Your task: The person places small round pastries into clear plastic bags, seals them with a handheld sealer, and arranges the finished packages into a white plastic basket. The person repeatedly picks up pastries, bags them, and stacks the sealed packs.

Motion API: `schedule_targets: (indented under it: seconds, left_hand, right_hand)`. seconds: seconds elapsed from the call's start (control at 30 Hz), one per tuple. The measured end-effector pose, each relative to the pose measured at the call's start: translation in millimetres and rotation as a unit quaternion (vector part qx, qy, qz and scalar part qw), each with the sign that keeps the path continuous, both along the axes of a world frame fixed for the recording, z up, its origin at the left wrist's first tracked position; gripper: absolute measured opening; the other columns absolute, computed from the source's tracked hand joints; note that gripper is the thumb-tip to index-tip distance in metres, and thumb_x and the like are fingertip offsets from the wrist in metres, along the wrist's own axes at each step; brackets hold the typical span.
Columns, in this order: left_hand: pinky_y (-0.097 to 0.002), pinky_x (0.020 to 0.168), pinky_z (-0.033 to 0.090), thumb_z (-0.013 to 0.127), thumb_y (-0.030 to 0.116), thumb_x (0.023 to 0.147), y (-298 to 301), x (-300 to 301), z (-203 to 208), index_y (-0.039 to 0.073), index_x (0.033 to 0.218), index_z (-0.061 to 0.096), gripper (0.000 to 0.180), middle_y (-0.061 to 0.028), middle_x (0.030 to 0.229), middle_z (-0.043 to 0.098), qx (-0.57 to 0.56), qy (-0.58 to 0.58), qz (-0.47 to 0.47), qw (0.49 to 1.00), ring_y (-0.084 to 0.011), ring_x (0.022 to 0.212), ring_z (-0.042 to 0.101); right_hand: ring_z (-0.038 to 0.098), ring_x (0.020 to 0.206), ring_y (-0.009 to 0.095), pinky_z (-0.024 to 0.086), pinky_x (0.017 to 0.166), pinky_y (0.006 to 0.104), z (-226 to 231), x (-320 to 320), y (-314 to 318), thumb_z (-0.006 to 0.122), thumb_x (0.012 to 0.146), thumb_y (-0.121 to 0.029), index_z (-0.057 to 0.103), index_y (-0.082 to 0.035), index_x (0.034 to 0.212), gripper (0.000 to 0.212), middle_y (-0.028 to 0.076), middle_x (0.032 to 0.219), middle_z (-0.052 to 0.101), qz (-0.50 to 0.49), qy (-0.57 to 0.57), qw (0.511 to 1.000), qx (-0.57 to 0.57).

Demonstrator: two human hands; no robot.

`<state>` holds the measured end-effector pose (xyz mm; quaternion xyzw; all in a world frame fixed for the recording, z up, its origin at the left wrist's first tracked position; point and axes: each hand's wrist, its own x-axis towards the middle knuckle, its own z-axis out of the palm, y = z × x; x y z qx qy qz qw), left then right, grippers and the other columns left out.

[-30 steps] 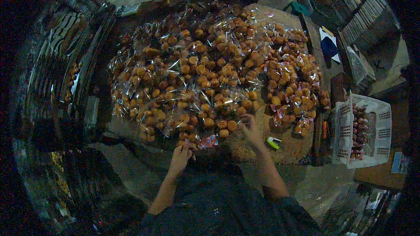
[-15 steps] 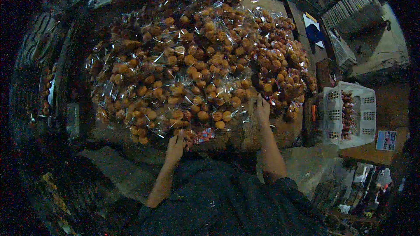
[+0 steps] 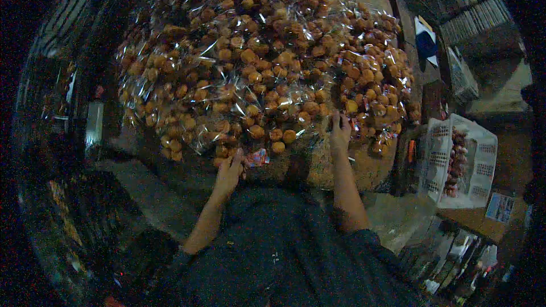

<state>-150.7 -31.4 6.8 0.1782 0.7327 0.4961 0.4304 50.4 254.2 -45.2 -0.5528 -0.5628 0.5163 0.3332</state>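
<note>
Many clear plastic bags of round brown pastries (image 3: pixel 256 74) lie heaped over a brown table (image 3: pixel 372 173). My left hand (image 3: pixel 229 173) is at the heap's near edge, its fingers bent closed on the near end of a bag. Beside those fingertips is a small red-and-white label (image 3: pixel 259 158). Farther right, my right hand (image 3: pixel 340 132) reaches to the gap between the main heap and the right-hand pile of bags (image 3: pixel 372 91). Its fingers are curled together; whatever they pinch is too dark and small to make out.
A white slatted plastic basket (image 3: pixel 480 162) with a long bag of pastries inside stands right of the table. A printed picture sheet (image 3: pixel 500 207) lies by it. A dark blue item on white paper (image 3: pixel 426 44) is at the far right. The lower corners are dark and cluttered.
The whole view has shifted, so the heap sits higher and the basket farther right and lower. Against the bags, my left hand is slightly farther right; my right hand is nearly where it was.
</note>
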Motion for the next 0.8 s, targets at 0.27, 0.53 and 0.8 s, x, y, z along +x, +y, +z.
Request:
schedule_targets:
  seconds: [0.27,0.53,0.8]
  left_hand:
    - [-0.0295,0.052,0.04,0.044,0.055,0.107,-12.0,73.1,-14.3,0.002,0.078,0.062,0.063,0.0014,0.056,0.044,-0.097,-0.079,0.013,0.992,-0.0102,0.051,0.046]
    - [-0.029,0.055,0.041,0.046,0.06,0.104,-1.3,120.4,-25.9,0.002,0.077,0.063,0.066,-0.0007,0.057,0.047,-0.138,-0.091,0.067,0.984,-0.011,0.055,0.051]
    - [-0.0298,0.053,0.041,0.043,0.057,0.106,1.5,135.6,-22.2,0.007,0.078,0.064,0.061,0.0003,0.059,0.05,-0.13,-0.122,0.108,0.978,-0.0112,0.054,0.049]
  right_hand:
    - [0.051,0.082,0.015,0.042,0.074,0.032,-67.5,22.7,2.7,0.055,0.107,-0.031,0.06,-0.002,0.094,0.032,0.002,0.084,0.054,0.191,-0.064,0.955,0.217]
    - [0.049,0.079,0.016,0.043,0.073,0.0322,-67.6,27.4,11.6,0.055,0.107,-0.03,0.058,-0.003,0.096,0.029,0.005,0.082,0.053,0.275,-0.062,0.928,0.242]
    - [0.054,0.086,0.014,0.047,0.079,0.0325,-51.9,-1.2,26.7,0.052,0.108,-0.036,0.059,-0.004,0.107,0.033,0.005,0.091,0.057,0.289,-0.023,0.955,0.062]
